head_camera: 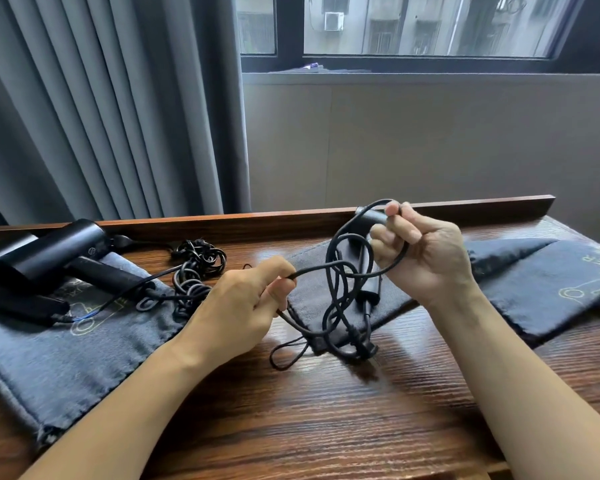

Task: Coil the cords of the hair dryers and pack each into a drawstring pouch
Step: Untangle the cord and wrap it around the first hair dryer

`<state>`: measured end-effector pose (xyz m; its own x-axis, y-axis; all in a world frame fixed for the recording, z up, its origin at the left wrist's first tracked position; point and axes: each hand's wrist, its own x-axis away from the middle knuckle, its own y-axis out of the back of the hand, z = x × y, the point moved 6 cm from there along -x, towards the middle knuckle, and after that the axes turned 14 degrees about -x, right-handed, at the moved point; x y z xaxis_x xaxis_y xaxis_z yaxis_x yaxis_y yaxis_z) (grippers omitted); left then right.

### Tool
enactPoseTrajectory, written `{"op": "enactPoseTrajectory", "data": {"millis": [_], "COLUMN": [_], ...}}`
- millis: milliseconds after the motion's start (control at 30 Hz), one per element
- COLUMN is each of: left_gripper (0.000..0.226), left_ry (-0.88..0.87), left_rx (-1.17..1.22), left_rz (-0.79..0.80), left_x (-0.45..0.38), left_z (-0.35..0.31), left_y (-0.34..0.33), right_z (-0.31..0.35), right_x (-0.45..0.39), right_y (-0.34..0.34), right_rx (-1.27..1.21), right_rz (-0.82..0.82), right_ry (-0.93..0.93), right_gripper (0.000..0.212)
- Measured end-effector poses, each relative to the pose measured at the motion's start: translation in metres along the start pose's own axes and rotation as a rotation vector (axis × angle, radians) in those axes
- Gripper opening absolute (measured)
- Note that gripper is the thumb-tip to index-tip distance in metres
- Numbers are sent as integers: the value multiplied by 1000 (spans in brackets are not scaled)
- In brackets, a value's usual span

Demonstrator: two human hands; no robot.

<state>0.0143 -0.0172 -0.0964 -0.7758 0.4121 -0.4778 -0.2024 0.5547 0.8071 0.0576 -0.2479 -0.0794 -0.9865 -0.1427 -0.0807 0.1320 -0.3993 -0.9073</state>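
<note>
Centrally, the right hand (426,251) is closed around several loops of a black cord (343,292), with the handle of a black hair dryer (369,216) showing just behind its fingers; the loops hang downward, long axis roughly vertical, and their lowest turns reach the desk (326,427). The left hand (243,306) pinches one strand of the same cord, which runs nearly level toward the right hand. Beneath the loops lies a dark grey drawstring pouch (309,296), its string loop (286,355) trailing onto the wood at the near side. At the right, a second pouch (541,289) carries pale printed lettering, seen upside down and only partly legible, plus an outlined dryer emblem. At the left, a third pouch (66,351) with a similar faint emblem supports two further black dryers (49,258), their barrels angled toward the far left; a tangled cord pile (196,268) sits just right of them. The desk is dark wood-grain with a raised far edge. Grey curtains (101,98) hang at the far left, and a dark-framed window (413,29) above a beige wall shows a neighbouring building.
</note>
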Motion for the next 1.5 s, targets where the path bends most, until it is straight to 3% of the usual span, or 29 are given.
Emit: {"op": "enactPoseTrajectory", "data": {"millis": [67, 167, 300, 500, 700, 833, 1033, 1267, 1400, 1500], "left_gripper": [8, 10, 11, 13, 12, 11, 31, 22, 29, 42], "left_ry": [13, 47, 57, 119, 136, 132, 103, 143, 180, 210], "left_rx": [14, 54, 70, 104, 143, 195, 153, 301, 389, 479], "left_rz": [27, 43, 44, 59, 59, 65, 54, 64, 91, 151], "left_x": [1, 1, 1, 2, 2, 3, 4, 4, 5, 7], "left_z": [0, 0, -3, -1, -3, -5, -7, -14, -12, -12], "left_y": [-2, -2, 0, 0, 0, 0, -1, -1, -2, -6], "right_z": [3, -1, 3, 20, 23, 16, -9, -16, -16, -23], "right_x": [1, 5, 2, 2, 1, 1, 4, -5, -12, -7], "right_y": [-1, -6, -1, -2, 0, 2, 0, -19, -23, -32], "right_rx": [-136, -258, 28, 312, 237, -38, 181, -134, -342, -287], "right_rz": [13, 83, 52, 93, 55, 49, 62, -29, -60, 6], "right_ry": [30, -123, -180, 3, 159, 63, -129, -260, -341, -426], "right_gripper": [24, 33, 46, 33, 22, 15, 31, 24, 55, 28]}}
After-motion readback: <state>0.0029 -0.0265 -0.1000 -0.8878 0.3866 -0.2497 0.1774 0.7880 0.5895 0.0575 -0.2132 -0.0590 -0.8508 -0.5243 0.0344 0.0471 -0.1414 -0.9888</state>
